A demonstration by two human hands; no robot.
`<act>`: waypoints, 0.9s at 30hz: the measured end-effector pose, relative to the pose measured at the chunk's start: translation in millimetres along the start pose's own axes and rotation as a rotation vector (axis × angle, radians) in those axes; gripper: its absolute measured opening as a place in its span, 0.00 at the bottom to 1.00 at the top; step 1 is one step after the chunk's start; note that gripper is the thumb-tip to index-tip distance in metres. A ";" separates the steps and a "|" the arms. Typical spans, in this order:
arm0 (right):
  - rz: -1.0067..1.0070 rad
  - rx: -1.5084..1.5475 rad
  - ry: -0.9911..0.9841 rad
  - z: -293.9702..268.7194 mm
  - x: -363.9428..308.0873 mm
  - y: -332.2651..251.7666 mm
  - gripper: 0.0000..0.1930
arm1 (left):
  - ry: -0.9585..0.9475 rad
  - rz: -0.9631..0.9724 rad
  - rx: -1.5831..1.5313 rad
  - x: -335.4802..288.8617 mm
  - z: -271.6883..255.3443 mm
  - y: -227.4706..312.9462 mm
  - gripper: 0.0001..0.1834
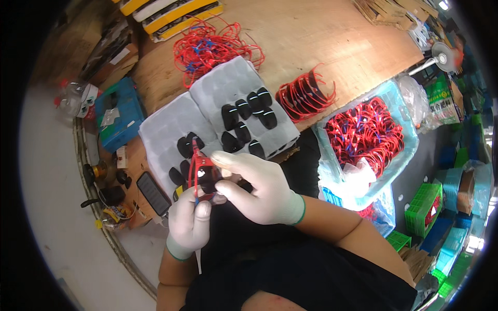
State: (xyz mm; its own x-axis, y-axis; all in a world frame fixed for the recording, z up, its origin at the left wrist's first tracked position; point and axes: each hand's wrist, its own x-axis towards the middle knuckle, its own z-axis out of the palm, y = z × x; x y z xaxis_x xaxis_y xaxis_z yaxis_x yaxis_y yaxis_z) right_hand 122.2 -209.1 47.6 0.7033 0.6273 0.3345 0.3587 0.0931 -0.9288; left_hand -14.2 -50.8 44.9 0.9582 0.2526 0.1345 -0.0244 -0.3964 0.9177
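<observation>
Head view shows both my white-gloved hands, left (pixel 190 220) and right (pixel 259 187), pinching a thin red plastic glasses frame (pixel 199 173) over my lap, just below the grey moulded tray of glossy black lenses (pixel 244 111) on the plywood worktop (pixel 321 41), so I judge I'm fitting a lens, needing firm pressure next

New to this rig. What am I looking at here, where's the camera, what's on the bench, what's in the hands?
No machine here: a person works with two hands in white knit gloves. The single picture comes from a fisheye camera on the person's head, looking down, so straight edges bend. The left hand and right hand together hold a small red plastic frame. On the brown wooden bench lie two grey moulded trays holding black oval lenses, a tangle of red frames, and a stacked bundle of red frames. At right, a pale blue plastic basket holds more red frames.
</observation>
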 end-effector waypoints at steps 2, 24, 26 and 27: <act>-0.141 0.017 0.002 4.1 0.0 5.1 0.20 | -0.022 -0.031 0.054 4.1 -3.0 7.2 0.15; 0.644 0.886 -0.308 -18.0 9.1 2.3 0.14 | -0.140 -0.144 -0.264 10.7 8.3 42.6 0.20; 0.634 0.843 -0.326 -18.9 9.6 -6.7 0.14 | -0.136 -0.131 -0.207 3.3 3.8 35.2 0.20; 0.587 0.812 -0.364 -19.2 7.4 1.1 0.14 | -0.126 -0.117 -0.173 2.2 1.8 37.6 0.21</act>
State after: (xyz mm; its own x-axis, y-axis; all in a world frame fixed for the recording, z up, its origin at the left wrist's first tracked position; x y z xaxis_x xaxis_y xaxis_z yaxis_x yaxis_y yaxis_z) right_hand 139.6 -219.2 52.2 0.3594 0.9221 -0.1436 -0.5883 0.1044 -0.8019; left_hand -12.5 -66.8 79.1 0.9851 0.1716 -0.0145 0.0512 -0.2114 0.9760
